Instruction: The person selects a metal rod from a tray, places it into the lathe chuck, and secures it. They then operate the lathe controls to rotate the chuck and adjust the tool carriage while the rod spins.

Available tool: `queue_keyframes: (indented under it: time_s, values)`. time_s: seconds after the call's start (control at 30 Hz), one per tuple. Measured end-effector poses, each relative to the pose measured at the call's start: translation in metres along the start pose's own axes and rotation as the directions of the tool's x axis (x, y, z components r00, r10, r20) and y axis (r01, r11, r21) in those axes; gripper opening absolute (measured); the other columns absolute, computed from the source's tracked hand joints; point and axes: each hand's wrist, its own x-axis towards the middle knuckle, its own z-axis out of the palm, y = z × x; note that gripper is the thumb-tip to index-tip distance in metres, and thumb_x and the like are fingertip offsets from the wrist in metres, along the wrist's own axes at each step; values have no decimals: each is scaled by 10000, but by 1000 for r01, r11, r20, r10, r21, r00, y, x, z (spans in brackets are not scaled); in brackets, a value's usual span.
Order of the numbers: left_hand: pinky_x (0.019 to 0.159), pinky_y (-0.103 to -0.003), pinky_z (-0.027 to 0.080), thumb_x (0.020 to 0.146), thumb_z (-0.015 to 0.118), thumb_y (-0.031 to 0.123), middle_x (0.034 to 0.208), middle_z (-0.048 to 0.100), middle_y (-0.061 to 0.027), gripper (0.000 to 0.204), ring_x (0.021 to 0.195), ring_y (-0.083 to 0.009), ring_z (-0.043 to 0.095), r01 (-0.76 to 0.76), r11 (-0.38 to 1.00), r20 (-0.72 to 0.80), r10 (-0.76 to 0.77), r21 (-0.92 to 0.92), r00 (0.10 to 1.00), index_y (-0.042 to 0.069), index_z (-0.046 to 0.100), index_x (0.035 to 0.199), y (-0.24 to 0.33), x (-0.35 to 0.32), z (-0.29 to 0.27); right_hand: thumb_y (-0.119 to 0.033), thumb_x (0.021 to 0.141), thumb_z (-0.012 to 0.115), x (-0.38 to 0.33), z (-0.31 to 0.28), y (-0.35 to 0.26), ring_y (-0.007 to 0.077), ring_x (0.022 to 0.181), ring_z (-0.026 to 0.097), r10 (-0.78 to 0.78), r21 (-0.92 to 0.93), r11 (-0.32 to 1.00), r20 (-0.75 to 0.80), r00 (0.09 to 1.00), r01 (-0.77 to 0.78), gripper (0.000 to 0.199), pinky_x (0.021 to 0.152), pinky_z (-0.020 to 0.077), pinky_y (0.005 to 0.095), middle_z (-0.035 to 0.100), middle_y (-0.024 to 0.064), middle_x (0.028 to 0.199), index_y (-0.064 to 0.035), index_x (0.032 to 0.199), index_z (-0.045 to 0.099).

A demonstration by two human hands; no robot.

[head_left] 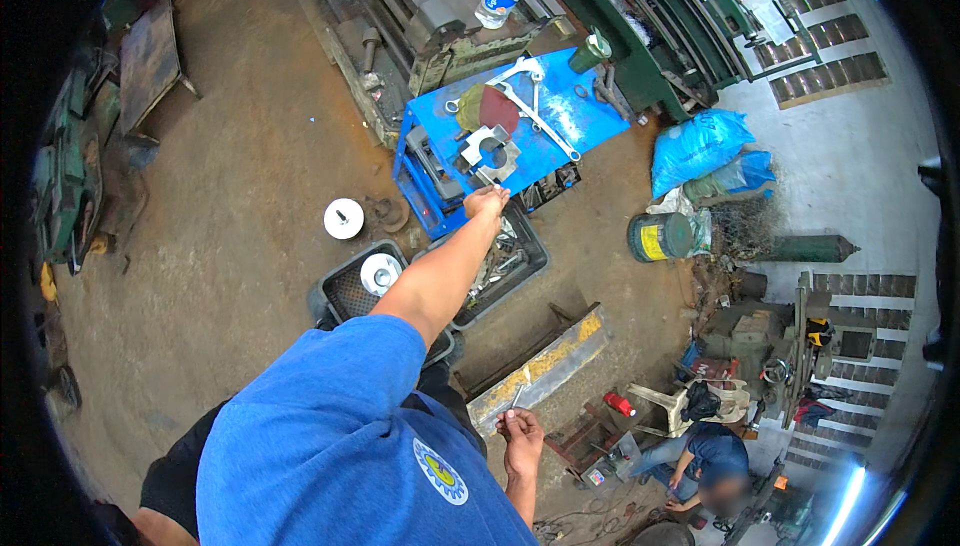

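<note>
- Workshop floor (240,146) in head view, brown and stained, with a dark machine bed (450,21) at the top and blue bags (700,151) heaped by the pale wall (830,166) at right.
- Near the middle, a blue table (550,168), spread with loose items, probably to keep everything visible and within arm's reach.
- Toward its near edge, a silver metal block (475,151) with a round opening; lies flat, perhaps for steadiness.
- Beyond the block, long spanners (541,124) lying at angles to one another, plus an olive and maroon cloth item (500,109); at the far corner a green cup (592,51), apparently set clear of the tools.
- Left hand (487,203) stretched out to the table's near edge, just beside the metal block; cannot tell whether closed on anything, too small to read.
- Right hand (522,436) low in front of the body, grip narrow, pinching a thin metal piece (516,398) near one end, likely to leave the other end free.
- Beside the table, black crates (535,246), one with loose metal bits (497,266), the other with a white round part (380,273); seemingly there to contain small pieces.
- Just past the right hand, a steel channel (545,364) with yellowish residue, lying on the floor.
- At lower right, a co-worker (715,451), down low, well apart from both hands.
</note>
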Motion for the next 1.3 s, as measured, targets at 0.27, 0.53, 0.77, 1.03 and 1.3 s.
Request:
queue_keyframes:
  time_s: [0.27,0.53,0.77,1.03,1.3]
  values:
    - [801,-341,591,905,588,23,963,657,-221,208,898,-288,685,8,995,-31,-5,100,1000,-141,569,1032,1,0,1,-114,918,626,9,8,-28,148,728,602,-73,47,996,37,997,72,128,709,500,280,666,89,858,-6,976,590]
    - [724,-321,585,888,614,27,905,670,-199,180,807,-252,689,46,989,-86,-34,138,996,-133,603,970,2,5,4,-102,922,618,9,9,-35,148,727,604,-92,49,995,24,996,90,112,700,501,274,664,89,858,-2,966,593]
    - [545,-264,589,847,666,9,798,686,-167,111,637,-205,690,3,997,-138,8,79,990,-102,668,839,-4,12,4,-96,921,618,5,9,-28,149,728,607,-77,49,996,17,997,77,109,702,503,278,664,92,861,-1,968,591]
    - [544,-270,589,828,682,-8,803,685,-173,99,627,-206,687,5,997,-163,8,81,987,-105,669,840,0,6,6,-94,920,620,2,7,-29,143,719,603,-89,60,994,0,996,89,104,691,496,274,669,94,857,-4,964,596]
    - [523,-269,584,819,681,-19,796,679,-163,96,596,-206,678,57,997,-196,-47,46,980,-107,650,839,-3,12,8,-93,918,623,-1,4,-24,141,707,590,-111,99,989,-15,994,112,106,684,489,266,665,93,845,3,951,595]
